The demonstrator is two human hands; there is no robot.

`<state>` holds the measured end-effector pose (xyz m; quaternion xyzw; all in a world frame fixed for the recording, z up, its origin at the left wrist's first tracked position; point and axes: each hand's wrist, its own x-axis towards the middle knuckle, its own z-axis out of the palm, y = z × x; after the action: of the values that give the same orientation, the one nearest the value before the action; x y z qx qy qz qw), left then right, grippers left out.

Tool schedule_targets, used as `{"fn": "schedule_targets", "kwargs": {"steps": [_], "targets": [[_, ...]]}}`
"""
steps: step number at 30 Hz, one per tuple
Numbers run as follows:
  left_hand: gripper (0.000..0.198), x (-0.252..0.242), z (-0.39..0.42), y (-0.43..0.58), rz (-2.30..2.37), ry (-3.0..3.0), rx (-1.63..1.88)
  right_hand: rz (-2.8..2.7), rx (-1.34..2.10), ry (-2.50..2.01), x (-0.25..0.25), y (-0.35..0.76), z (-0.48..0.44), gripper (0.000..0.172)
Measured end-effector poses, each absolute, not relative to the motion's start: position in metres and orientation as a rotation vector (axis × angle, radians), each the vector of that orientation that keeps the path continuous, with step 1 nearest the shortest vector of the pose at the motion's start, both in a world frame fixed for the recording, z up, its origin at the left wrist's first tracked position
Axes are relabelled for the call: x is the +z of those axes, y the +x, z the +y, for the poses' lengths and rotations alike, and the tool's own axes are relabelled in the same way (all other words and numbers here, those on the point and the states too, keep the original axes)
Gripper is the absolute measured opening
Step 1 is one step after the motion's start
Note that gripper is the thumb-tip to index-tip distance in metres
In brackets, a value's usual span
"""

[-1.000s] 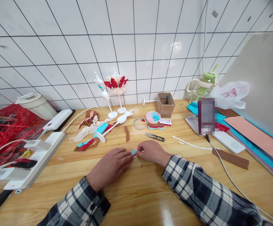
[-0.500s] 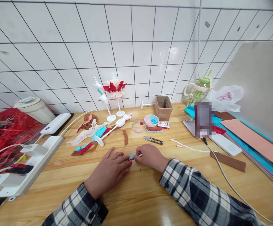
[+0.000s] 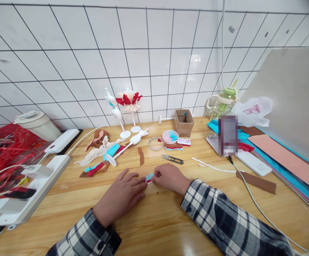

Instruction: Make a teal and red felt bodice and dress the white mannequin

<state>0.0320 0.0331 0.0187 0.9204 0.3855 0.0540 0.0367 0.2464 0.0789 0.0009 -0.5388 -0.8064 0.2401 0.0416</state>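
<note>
Left forearm enters from lower left. Left hand (image 3: 121, 193) lies palm down on the wooden table (image 3: 154, 224), fingers spread, tips touching the left end of a small blue-and-red piece (image 3: 149, 176). Piece sits between the 2 hands — just off the left fingertips. Right hand (image 3: 172, 177) reaches in from lower right, fingers curled — thumb and forefinger pinching the piece's right end. Snips (image 3: 173, 159) lie just beyond its knuckles.
</note>
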Motion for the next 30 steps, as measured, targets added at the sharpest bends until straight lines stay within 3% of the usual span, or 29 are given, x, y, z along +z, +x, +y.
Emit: {"fn": "schedule_targets", "kwargs": {"steps": [16, 23, 27, 30], "targets": [[0.025, 0.014, 0.031, 0.048, 1.21, 2.82, 0.172, -2.507, 0.61, -1.673, 0.0, 0.248, 0.078, 0.029], [0.024, 0.009, 0.033, 0.045, 1.211, 2.701, 0.359, -2.5, 0.789, -1.462, 0.004, 0.257, 0.077, 0.026], [0.037, 0.0, 0.042, 0.044, 1.477, 2.393, 0.695, -2.619, 0.562, -1.384, 0.011, 0.258, 0.065, 0.023], [0.043, -0.004, 0.051, 0.049, 1.59, 2.331, 0.586, -2.72, 0.341, -1.406, 0.011, 0.259, 0.055, 0.025]]}}
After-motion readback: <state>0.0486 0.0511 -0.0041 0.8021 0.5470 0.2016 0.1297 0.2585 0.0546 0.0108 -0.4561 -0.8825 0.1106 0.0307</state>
